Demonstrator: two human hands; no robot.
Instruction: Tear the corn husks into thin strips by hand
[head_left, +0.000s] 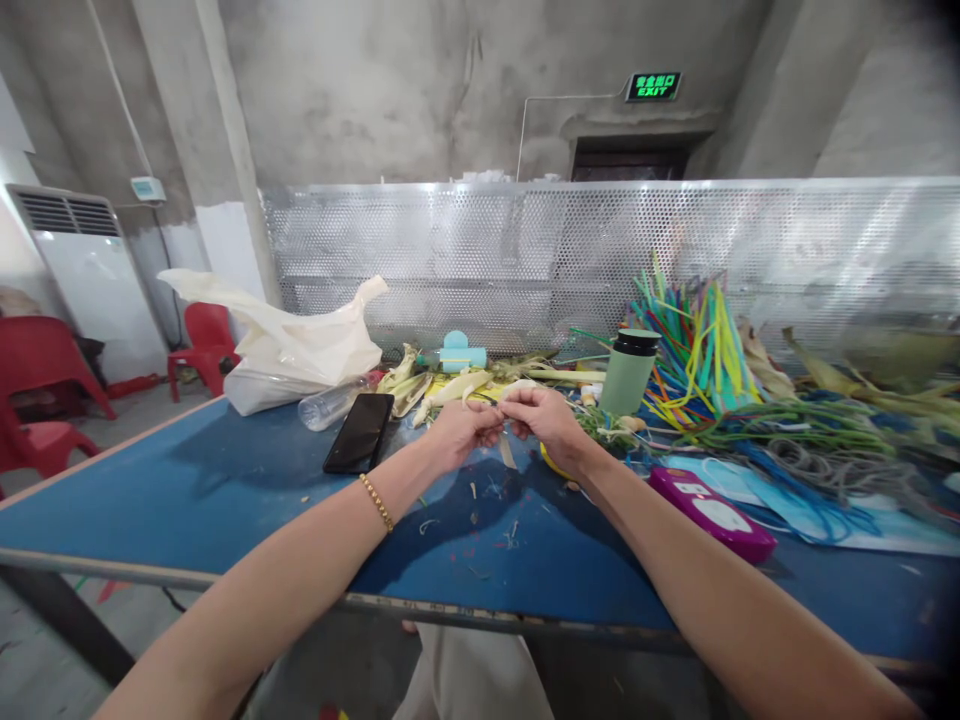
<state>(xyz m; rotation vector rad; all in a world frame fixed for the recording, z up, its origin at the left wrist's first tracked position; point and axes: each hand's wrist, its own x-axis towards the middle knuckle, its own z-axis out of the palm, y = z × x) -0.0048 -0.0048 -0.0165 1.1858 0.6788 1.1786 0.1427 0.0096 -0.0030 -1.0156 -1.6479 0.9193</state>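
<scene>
Over the middle of the blue table, my left hand and my right hand meet at the fingertips. Both are closed in a pinch. Whatever sits between the fingers is small and mostly hidden. Pale, husk-like pieces show just behind my left hand, and a thin tan strip shows below the fingertips; I cannot tell whether it is held or lies on the table. Small scraps are scattered under my wrists. A black phone lies to the left of my left hand.
A white plastic bag and a clear bottle lie at left. On the right stand a green tumbler and colourful strips, near a purple device and tangled cords. A perforated metal panel borders the back.
</scene>
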